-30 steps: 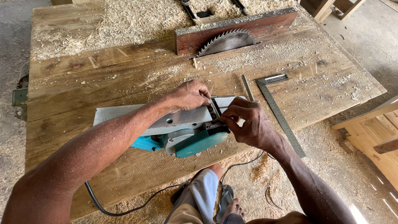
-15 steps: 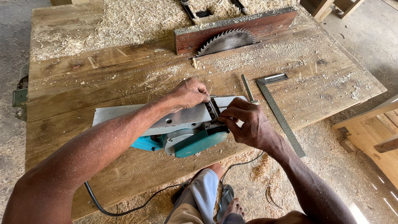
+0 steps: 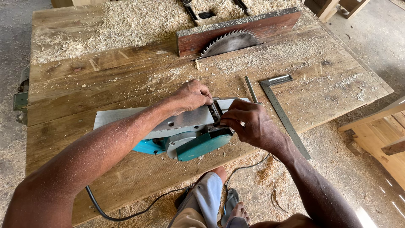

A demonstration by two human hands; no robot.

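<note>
A teal and grey electric planer (image 3: 177,135) lies upside down on a rough wooden workbench (image 3: 105,76), its metal sole facing up. My left hand (image 3: 192,95) rests on the sole, fingers curled at the cutter slot (image 3: 216,114). My right hand (image 3: 249,124) pinches at the same slot from the near side; whatever it holds is hidden by the fingers. The planer's black cord (image 3: 126,211) hangs off the bench's near edge.
A circular saw blade (image 3: 230,42) sticks up through the bench beside a dark red wooden fence (image 3: 270,25). A metal try square (image 3: 284,116) and a thin metal rod (image 3: 251,89) lie right of the planer. Sawdust covers the far bench. Wooden frames (image 3: 379,135) stand at right.
Both hands stay at the cutter slot with only slight finger shifts. The planer has not moved.
</note>
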